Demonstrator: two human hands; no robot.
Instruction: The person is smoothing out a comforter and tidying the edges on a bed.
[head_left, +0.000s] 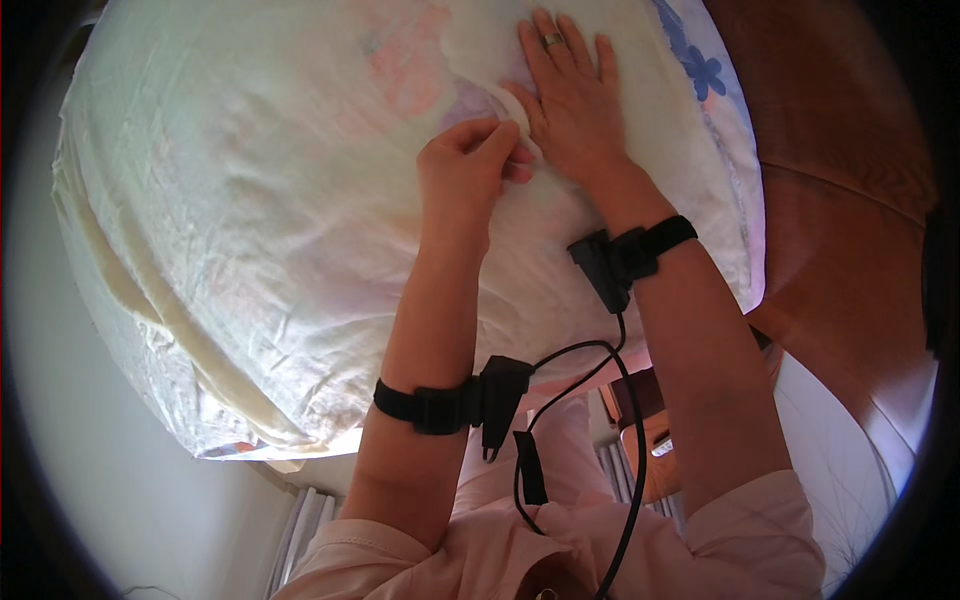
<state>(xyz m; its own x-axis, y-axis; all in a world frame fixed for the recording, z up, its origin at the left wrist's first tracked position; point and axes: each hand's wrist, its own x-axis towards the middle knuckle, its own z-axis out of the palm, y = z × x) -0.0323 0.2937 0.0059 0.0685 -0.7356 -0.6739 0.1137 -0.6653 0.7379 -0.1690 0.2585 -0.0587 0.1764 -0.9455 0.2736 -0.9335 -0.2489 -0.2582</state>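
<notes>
A large pale quilt or cotton-padded cover (300, 172) lies spread before me, with faint pink and purple patterns showing through its thin white layer. My left hand (472, 157) is curled near its upper middle, thumb and forefinger pinched at a small raised white fold (511, 105); the fingertips are partly hidden. Just right of it, my right hand (577, 97) rests palm down on the white layer with its fingers spread, a ring on one finger. Its thumb lies beside the fold. A purple patch (469, 109) shows left of the fold.
Brown wooden boards (840, 195) lie along the right. A blue-flowered fabric border (705, 73) runs down the quilt's right edge. A thick rolled cream fold (180, 337) crosses its lower left. Black straps with devices (506, 397) circle both forearms, and a black cable (641, 435) hangs between them.
</notes>
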